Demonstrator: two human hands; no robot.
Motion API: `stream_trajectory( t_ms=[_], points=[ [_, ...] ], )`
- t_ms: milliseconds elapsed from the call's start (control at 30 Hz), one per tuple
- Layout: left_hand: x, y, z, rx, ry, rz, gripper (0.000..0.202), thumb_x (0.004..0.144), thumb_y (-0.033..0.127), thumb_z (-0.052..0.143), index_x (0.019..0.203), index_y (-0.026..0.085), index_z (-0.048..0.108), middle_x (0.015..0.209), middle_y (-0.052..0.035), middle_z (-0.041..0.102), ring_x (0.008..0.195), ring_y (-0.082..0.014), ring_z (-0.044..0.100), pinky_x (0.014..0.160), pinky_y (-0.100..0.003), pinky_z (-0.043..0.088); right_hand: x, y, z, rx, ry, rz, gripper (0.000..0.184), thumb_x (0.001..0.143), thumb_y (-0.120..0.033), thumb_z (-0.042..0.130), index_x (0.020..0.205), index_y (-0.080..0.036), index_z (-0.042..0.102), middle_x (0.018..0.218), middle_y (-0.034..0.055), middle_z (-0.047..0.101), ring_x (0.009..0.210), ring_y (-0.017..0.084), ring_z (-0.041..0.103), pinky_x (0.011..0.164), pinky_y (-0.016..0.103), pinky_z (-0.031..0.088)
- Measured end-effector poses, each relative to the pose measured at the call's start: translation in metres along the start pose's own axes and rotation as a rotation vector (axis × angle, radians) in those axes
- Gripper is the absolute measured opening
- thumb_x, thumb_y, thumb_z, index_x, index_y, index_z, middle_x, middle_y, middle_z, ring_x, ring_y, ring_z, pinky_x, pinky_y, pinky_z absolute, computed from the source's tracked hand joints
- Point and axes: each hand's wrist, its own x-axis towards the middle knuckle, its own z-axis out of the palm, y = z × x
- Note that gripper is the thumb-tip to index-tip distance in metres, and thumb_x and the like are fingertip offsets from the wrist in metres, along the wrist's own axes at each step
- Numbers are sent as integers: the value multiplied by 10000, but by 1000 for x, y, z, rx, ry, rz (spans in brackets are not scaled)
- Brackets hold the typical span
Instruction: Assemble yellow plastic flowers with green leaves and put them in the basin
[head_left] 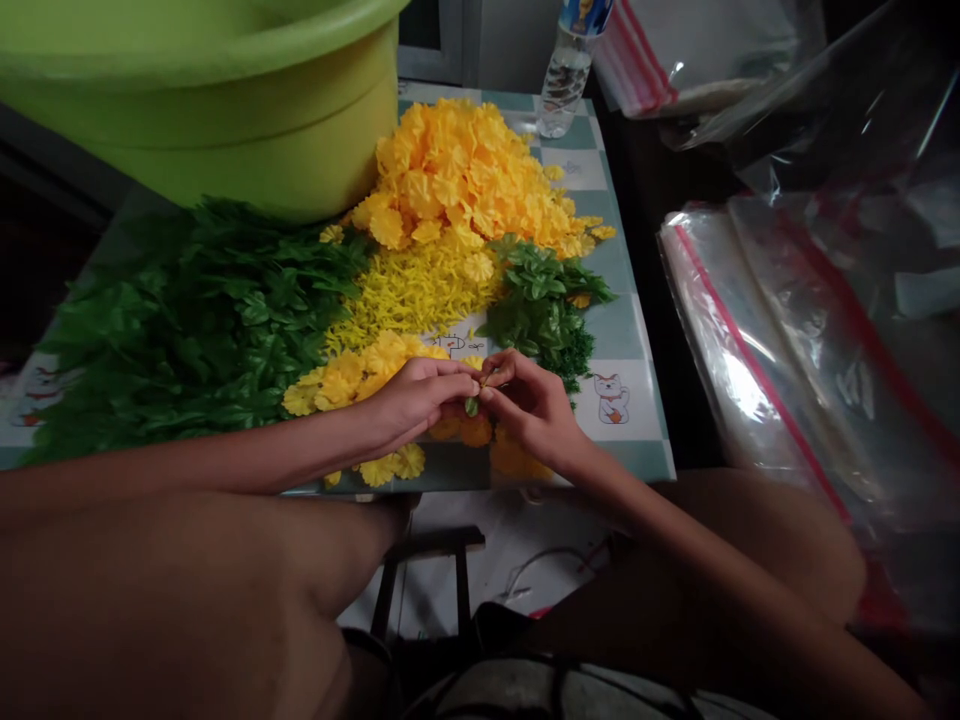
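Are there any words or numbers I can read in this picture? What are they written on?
Nothing reads clearly.
Tablecloth: dark writing above the left hand and right hand, which pinch a small green piece; partly covered, too blurred.
Bottle: blue label, cut off and too small.
Cat picture: no words show.

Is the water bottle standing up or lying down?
Standing up. The water bottle rises straight from the far edge of the table, behind the orange flower pile; its top is out of view.
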Motion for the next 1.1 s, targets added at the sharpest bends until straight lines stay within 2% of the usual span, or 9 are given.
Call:
stream_trajectory(
  t_ms=[200, 367, 500, 667, 767, 900, 967, 1033, 1100],
  points=[
    [0, 1, 0, -15, 19, -2, 51, 651, 74, 628, 665, 98, 671, 661, -14, 646, 692, -99, 574, 679, -212, 452, 1, 2, 0, 66, -14, -7, 106, 843, -235, 604, 776, -202, 528, 903, 6, 479, 745, 105, 546, 648, 260, 529],
    [1, 0, 0, -23, 28, 4, 72, 691, 47, 613, 690, 89, 670, 666, -14, 654, 661, -85, 597, 650, -183, 476, 3, 2, 1, 48, -1, -34, 110, 837, -234, 607, 768, -194, 532, 873, 2, 490, 729, 101, 555, 646, 250, 521],
    [4, 2, 0, -42, 10, 31, 109, 753, 45, 594, 834, 84, 656, 731, -41, 686, 652, -110, 646, 670, -223, 531, 5, -1, -3, 127, 66, 86, 148, 800, -270, 641, 750, -201, 519, 786, -15, 535, 662, 108, 589, 621, 271, 518],
    [-1, 20, 1, -51, 1, 7, 249, 818, 17, 464, 1050, 46, 548, 724, -105, 701, 631, -193, 703, 671, -305, 569, 10, -11, -11, 202, 207, 271, 141, 706, -237, 703, 724, -173, 578, 612, -35, 573, 532, 87, 540, 523, 238, 435],
    [-7, 28, 1, -25, 6, -17, 311, 794, -26, 445, 1090, 34, 520, 738, -105, 703, 626, -192, 708, 655, -282, 569, 14, -17, -12, 284, 233, 357, 108, 684, -199, 707, 731, -156, 620, 561, -34, 572, 512, 74, 508, 500, 218, 383],
    [-10, 23, -4, 25, -38, -50, 378, 729, -75, 474, 1069, 82, 524, 742, -53, 699, 658, -161, 706, 660, -240, 557, 16, -18, -11, 496, 206, 422, 96, 673, -137, 692, 748, -154, 634, 574, -40, 554, 510, 61, 488, 498, 206, 363],
    [-11, 20, -7, 91, -128, -100, 281, 756, 5, 547, 1016, 112, 561, 787, -47, 701, 636, -149, 693, 604, -233, 544, 15, -18, -11, 614, 192, 456, 135, 669, -100, 673, 784, -158, 632, 590, -46, 537, 506, 53, 472, 491, 193, 358],
    [-11, 18, -8, 191, -235, -170, 143, 810, 169, 602, 945, 123, 607, 839, -57, 702, 570, -112, 652, 514, -206, 496, 14, -19, -13, 693, 175, 490, 182, 668, -73, 649, 823, -165, 621, 606, -47, 528, 503, 49, 460, 478, 177, 353],
    [-12, 18, -8, 274, -290, -199, 190, 841, 303, 597, 889, 123, 631, 811, -44, 691, 487, -65, 578, 452, -178, 426, 14, -20, -15, 732, 168, 525, 239, 641, -32, 615, 836, -170, 603, 591, -51, 508, 499, 50, 450, 467, 162, 351]
  ],
)
